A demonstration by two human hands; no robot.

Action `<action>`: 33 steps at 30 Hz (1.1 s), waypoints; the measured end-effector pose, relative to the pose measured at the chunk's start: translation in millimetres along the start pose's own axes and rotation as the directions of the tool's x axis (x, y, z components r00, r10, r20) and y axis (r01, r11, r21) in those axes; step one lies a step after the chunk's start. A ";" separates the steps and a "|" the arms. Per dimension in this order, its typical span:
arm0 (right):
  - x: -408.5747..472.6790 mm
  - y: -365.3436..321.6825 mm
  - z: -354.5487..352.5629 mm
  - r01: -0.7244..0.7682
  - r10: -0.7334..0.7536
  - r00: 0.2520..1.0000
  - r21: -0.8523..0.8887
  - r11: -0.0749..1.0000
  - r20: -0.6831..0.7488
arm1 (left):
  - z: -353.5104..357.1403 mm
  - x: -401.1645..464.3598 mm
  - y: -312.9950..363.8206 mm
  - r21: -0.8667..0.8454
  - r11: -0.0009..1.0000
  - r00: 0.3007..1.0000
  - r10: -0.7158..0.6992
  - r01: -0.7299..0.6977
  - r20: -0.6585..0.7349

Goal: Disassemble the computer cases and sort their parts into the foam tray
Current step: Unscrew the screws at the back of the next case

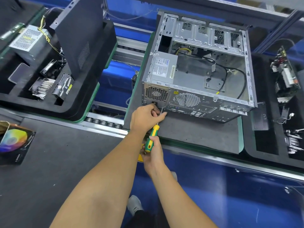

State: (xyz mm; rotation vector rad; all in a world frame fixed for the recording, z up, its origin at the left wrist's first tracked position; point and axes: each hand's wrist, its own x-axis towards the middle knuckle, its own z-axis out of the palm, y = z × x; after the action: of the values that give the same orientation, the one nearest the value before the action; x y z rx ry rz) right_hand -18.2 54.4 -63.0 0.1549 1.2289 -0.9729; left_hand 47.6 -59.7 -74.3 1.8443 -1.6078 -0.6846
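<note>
Head view looks steeply down, close over the workbench [69,162]

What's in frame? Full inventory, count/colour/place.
case: 1, silver, side open, centre on grey mat
PSU in case: 1, grey, near-left corner
screwdriver: 1, green-yellow handle, tip at case rear by the PSU
left foam tray: 1, black, upper left
loose PSU: 1, silver, in left foam tray
side panel: 1, black, upright in left foam tray
heatsink: 1, silver, in left foam tray
drive: 1, dark, beside heatsink
right foam tray: 1, black, right edge, holds boards
box: 1, rainbow print, lower left
left hand: fingers at screwdriver shaft near case rear
right hand: grips screwdriver handle
</note>
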 end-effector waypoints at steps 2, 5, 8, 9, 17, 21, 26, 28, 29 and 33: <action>0.6 1.2 3.7 -0.011 0.011 1.000 0.001 1.000 -0.005 | 0.5 0.2 -0.7 0.006 1.000 1.000 0.005 -0.005 0.007; -2.1 1.0 3.4 -0.052 0.045 0.993 0.064 0.997 0.111 | -0.4 -0.1 -1.1 0.008 1.000 1.000 -0.003 0.003 0.009; -2.8 -1.6 -5.3 -0.057 0.042 0.975 0.064 0.996 0.217 | -1.9 -0.8 0.6 0.012 1.000 1.000 0.000 0.000 0.011; -2.7 -2.0 -8.0 -0.051 0.038 0.975 0.056 0.997 0.218 | -2.4 -1.2 1.0 0.005 1.000 1.000 0.000 0.000 0.012; -0.2 0.6 -9.1 0.033 -0.033 0.999 0.105 0.994 0.001 | -2.0 -0.8 1.7 0.000 1.000 1.000 -0.004 0.004 0.030; -2.7 -0.7 -7.5 -0.012 -0.002 0.989 0.092 0.996 0.147 | -3.6 -1.3 2.5 0.004 1.000 1.000 -0.018 0.018 0.023; -3.1 -0.9 -8.3 0.043 -0.043 0.996 0.002 0.999 0.082 | -3.4 -1.7 3.0 0.004 1.000 1.000 -0.015 0.015 0.006; -2.2 0.5 -5.4 0.077 -0.076 0.997 -0.023 0.997 0.022 | -2.4 -1.8 2.3 -0.005 1.000 1.000 -0.012 0.012 0.008; -1.9 1.2 -3.3 0.081 -0.081 0.997 -0.024 0.996 0.007 | -2.6 -2.0 2.6 -0.006 1.000 1.000 -0.007 0.007 0.013; -3.0 0.4 2.4 0.006 -0.011 0.998 0.072 0.997 0.065 | -5.4 -1.4 3.1 -0.003 1.000 0.999 -0.007 0.007 0.035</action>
State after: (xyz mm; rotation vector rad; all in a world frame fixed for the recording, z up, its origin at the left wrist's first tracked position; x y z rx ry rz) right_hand -16.2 54.8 -59.6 0.1732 1.1365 -1.0227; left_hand 49.1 -58.1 -68.3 1.8462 -1.6228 -0.7261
